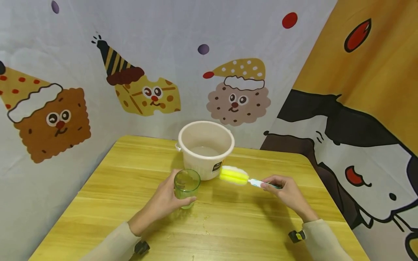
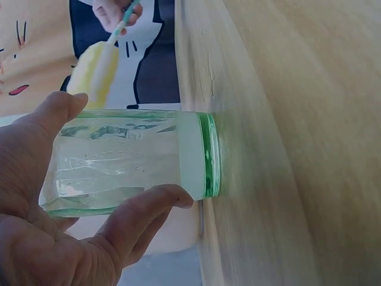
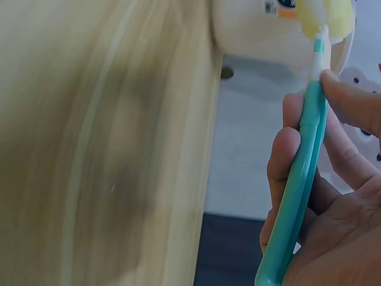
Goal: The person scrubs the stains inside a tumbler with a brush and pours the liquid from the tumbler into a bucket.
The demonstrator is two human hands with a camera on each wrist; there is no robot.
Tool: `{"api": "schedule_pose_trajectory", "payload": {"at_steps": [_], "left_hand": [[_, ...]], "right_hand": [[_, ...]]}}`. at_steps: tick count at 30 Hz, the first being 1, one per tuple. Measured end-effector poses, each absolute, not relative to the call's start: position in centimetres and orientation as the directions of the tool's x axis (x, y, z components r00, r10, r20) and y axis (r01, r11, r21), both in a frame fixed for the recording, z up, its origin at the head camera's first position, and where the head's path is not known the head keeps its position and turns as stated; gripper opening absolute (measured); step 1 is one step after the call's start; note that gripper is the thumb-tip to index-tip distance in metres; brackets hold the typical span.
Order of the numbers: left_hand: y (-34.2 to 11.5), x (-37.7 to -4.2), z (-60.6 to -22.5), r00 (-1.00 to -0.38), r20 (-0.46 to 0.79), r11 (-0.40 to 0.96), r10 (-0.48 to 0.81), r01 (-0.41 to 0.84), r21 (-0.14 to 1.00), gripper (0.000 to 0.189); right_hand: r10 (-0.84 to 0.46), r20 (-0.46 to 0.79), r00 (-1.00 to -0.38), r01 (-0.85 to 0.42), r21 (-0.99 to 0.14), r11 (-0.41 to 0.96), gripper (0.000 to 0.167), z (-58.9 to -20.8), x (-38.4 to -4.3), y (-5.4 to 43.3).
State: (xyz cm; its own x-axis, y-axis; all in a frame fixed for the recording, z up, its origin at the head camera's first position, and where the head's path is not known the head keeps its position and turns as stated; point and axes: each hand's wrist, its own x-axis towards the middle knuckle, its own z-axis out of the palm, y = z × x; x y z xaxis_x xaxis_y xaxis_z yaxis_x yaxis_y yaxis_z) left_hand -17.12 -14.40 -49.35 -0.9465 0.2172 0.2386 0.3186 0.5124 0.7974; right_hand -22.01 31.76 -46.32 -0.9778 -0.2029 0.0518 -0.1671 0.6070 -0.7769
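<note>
My left hand (image 1: 167,195) grips a clear green drinking glass (image 1: 187,185), its thumb on the near side and its fingers around the far side. In the left wrist view the glass (image 2: 137,161) has its thick base close to the tabletop. My right hand (image 1: 283,190) holds a sponge bottle brush by its white and teal handle (image 3: 306,137), pinched between thumb and fingers. The yellow and white sponge head (image 1: 234,175) points left, above the table and to the right of the glass, overlapping the bucket's lower right side in the head view.
A white bucket (image 1: 206,163) with some liquid in it stands just behind the glass. Small wet spots mark the wooden table (image 1: 228,232) in front. A cartoon-printed cloth (image 1: 156,43) hangs behind the table and along its sides.
</note>
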Motion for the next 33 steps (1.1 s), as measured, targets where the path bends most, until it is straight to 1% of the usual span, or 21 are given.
{"api": "schedule_pose_trajectory", "payload": {"at_steps": [4,7,12,18,22,28,33], "left_hand": [[-14.4,-17.1,-49.3,-0.951,0.226,0.516,0.211,0.305,0.801,0.092],[-14.4,-17.1,-49.3,-0.953,0.221,0.519,0.208,0.299,0.8,0.093],[-14.4,-17.1,-49.2,-0.954,0.216,0.516,0.206,0.293,0.805,0.092],[-14.4,-17.1,-49.3,-0.957,0.206,0.523,0.204,0.285,0.803,0.093],[-14.4,-17.1,-49.3,-0.957,0.202,0.522,0.209,0.284,0.804,0.092],[-14.4,-17.1,-49.4,-0.959,0.198,0.525,0.201,0.277,0.805,0.092],[-14.4,-17.1,-49.4,-0.959,0.201,0.527,0.198,0.277,0.803,0.093]], "right_hand": [[-0.148,0.054,-0.987,-0.138,-0.754,0.643,0.021,-46.7,-22.1,32.9],[-0.114,0.063,-0.991,-0.124,-0.736,0.666,0.028,-46.9,-22.3,33.5],[-0.102,0.079,-0.992,-0.128,-0.696,0.707,0.037,-47.7,-22.8,34.1],[-0.093,0.085,-0.992,-0.126,-0.61,0.782,0.037,-48.7,-23.1,34.2],[-0.046,0.049,-0.998,-0.066,-0.593,0.802,0.038,-49.6,-23.2,34.2],[0.005,-0.053,-0.999,0.036,-0.613,0.789,0.042,-50.6,-23.0,34.1],[0.033,-0.073,-0.997,0.071,-0.625,0.777,0.042,-50.6,-22.7,33.6]]}}
